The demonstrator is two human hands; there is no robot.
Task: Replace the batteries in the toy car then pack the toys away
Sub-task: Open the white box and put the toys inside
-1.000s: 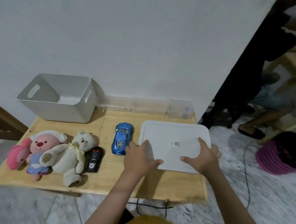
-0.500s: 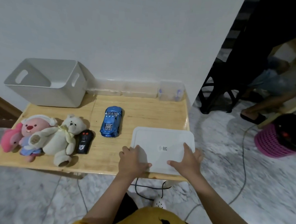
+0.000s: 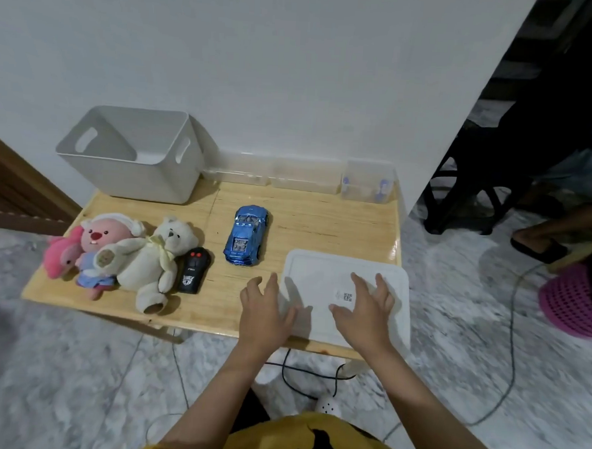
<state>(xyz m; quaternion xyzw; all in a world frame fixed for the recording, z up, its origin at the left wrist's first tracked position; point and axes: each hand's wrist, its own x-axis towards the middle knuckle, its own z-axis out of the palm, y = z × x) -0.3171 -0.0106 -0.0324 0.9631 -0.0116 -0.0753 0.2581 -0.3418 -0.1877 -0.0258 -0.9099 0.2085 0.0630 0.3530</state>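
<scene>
The blue toy car (image 3: 247, 235) is seen standing on its wheels near the middle of the wooden counter (image 3: 322, 225), untouched, with its nose toward the wall. Just to its left the black remote control (image 3: 193, 270) is laid flat, touching the white teddy bear (image 3: 152, 261), against which the pink plush (image 3: 94, 248) is leaned. At the back left the white storage bin (image 3: 133, 157) is set open and empty, and a row of clear small containers (image 3: 367, 185) is lined along the wall.

To the right of the car, the white lid (image 3: 319, 270) is found at the near right corner of the counter; compared with a second ago it has been drawn from the middle toward the near edge, over which it now slightly projects. The left hand (image 3: 266, 312) is spread open at the lid's left edge, and the right hand (image 3: 365, 310) is laid flat on its top with the fingers splayed; nothing is clasped by either grip.

The lid appears to have been parked out of the way, so the bin is left clear for packing. The battery change is judged not yet begun: the car's underside has not been turned up, and no loose batteries can be made out for certain.
</scene>
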